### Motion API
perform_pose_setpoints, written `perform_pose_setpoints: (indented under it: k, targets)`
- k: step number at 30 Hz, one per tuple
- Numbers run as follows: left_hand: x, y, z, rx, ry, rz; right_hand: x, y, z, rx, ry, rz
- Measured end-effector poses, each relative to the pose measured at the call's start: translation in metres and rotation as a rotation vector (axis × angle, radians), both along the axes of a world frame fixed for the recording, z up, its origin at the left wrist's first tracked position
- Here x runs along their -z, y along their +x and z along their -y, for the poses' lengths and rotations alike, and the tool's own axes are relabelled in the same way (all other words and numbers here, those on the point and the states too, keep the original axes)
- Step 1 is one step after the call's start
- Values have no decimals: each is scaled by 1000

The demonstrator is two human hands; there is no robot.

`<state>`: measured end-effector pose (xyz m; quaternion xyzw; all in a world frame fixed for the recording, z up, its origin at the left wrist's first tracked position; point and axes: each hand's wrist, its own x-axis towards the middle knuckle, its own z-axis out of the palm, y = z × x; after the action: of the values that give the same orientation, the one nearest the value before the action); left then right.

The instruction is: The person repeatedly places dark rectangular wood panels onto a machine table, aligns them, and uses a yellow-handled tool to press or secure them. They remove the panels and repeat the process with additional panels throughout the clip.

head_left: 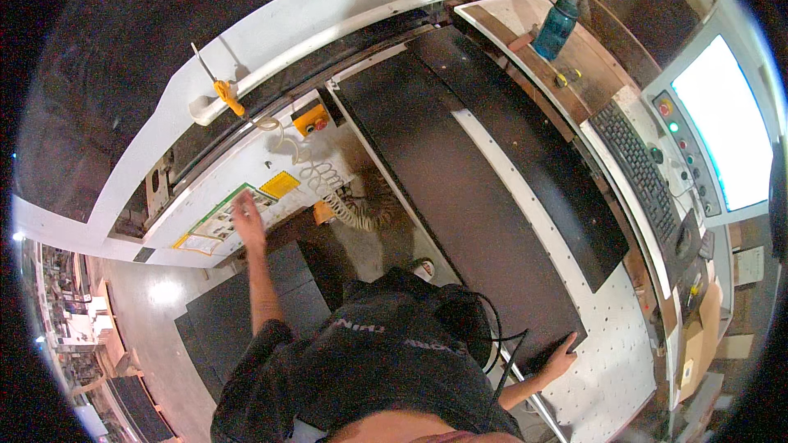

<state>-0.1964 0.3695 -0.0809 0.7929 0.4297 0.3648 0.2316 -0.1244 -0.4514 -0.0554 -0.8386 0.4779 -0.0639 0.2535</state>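
A long dark brown board (460, 189) lies on a white table dotted with small holes (611, 340), to the right of my body. My right hand (560, 358) is at the board's near right corner, its fingers curled on the edge; the underside of the grip is hidden. A second long black board (542, 172) lies farther right, with a white strip of table between the two. Out to the left, my left hand (249, 220) hangs in the air with its fingers extended, holding nothing. It is in front of a white machine panel bearing a green-edged notice (220, 221).
An orange air gun (227, 96) with a coiled hose (320, 176) hangs on the machine. Several dark boards are stacked (246, 312) at left. Along the right side stand a blue bottle (556, 28), a keyboard (632, 156), and a bright screen (726, 123) beside control buttons.
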Motion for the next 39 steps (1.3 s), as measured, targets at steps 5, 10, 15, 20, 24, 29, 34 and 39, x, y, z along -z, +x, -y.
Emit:
perform_pose_setpoints:
  k: [5, 10, 15, 20, 24, 29, 34, 39]
  targets:
    - [-216, 95, -20, 113, 649, -71, 9, -3, 2, 12, -28, 102]
    - [-228, 121, -52, 102, 538, -333, 22, -4, 10, -33, 38, 134]
    - [-201, 133, -80, 287, 665, -64, 11, -8, 0, 41, 19, 109]
    - [-196, 145, -91, 380, 507, 51, 7, -6, -7, 74, 16, 79]
    - [-190, 156, -82, 170, 414, 102, 14, -5, -3, 60, -26, 107]
    - [-219, 194, 10, 538, 51, 611, 20, -11, 0, 81, -105, 97]
    - [-214, 228, 111, 722, -600, 244, 9, -7, -3, 53, 9, 66]
    - [-156, 276, 179, 1033, -672, -482, 13, -9, 0, 56, -17, 77]
